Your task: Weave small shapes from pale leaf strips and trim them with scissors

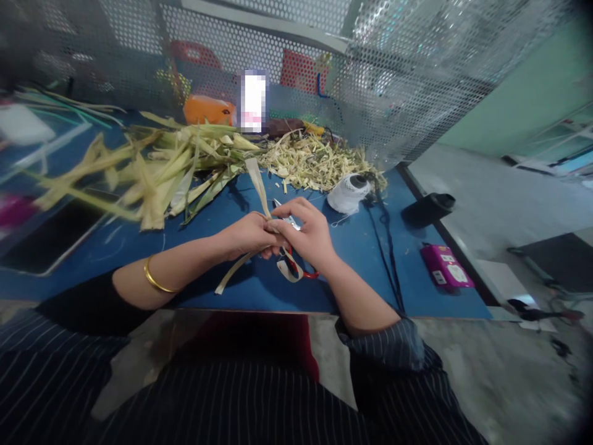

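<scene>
Pale strips of dried husk cross between my two hands, with ends sticking out above and below. My left hand is closed around them. The thumb and fingers of my right hand pinch the strips at the same spot, fingertips touching the left hand. One loose end hangs toward the lower left, and another curls below the right hand. Under my hands lie scissors with red handles, their blades partly hidden by my fingers.
Long husks lie heaped at the back left, beside a pile of short clippings. A cone of white thread, a black cylinder and a purple pack stand to the right. A perforated metal screen borders the blue table.
</scene>
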{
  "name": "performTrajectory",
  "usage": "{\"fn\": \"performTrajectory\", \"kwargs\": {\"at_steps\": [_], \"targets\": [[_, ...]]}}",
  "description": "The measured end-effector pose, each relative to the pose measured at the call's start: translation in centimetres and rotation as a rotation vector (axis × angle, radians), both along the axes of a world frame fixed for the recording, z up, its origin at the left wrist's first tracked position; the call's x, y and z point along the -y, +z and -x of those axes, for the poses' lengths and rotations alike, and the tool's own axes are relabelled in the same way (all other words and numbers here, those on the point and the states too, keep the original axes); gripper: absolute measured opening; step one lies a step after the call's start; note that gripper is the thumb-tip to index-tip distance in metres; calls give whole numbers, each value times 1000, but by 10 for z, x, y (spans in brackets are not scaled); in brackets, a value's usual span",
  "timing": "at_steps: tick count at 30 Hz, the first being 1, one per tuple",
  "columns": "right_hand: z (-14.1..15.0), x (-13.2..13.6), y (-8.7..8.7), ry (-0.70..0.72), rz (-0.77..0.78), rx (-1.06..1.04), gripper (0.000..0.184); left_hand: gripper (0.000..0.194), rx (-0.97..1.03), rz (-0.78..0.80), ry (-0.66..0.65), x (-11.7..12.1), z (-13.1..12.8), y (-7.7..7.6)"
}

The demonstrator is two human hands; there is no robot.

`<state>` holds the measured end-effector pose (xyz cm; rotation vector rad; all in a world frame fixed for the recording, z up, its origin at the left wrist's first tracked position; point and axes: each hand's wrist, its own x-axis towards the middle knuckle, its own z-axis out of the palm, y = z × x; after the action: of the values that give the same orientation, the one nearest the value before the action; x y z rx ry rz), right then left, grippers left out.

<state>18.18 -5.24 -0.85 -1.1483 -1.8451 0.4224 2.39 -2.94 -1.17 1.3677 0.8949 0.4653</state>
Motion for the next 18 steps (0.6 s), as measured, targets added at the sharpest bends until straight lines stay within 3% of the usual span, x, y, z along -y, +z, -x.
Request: {"fn": "performTrajectory", "kwargs": {"at_steps": [4,12,16,18], "targets": [[5,-1,-4,33,133,-77,13,15,-18,-51,-20,1,-3,-4],[6,-6,-12,-42,36,-102,15,20,-29,-48,-71,0,-2,-8],[-4,-9,-7,-131,-5,-130,11,23,58,21,76,-6,3,-1],[-10,-9,-3,-163,61,-212,17,31,132,54,177,-10,8,4]]}}
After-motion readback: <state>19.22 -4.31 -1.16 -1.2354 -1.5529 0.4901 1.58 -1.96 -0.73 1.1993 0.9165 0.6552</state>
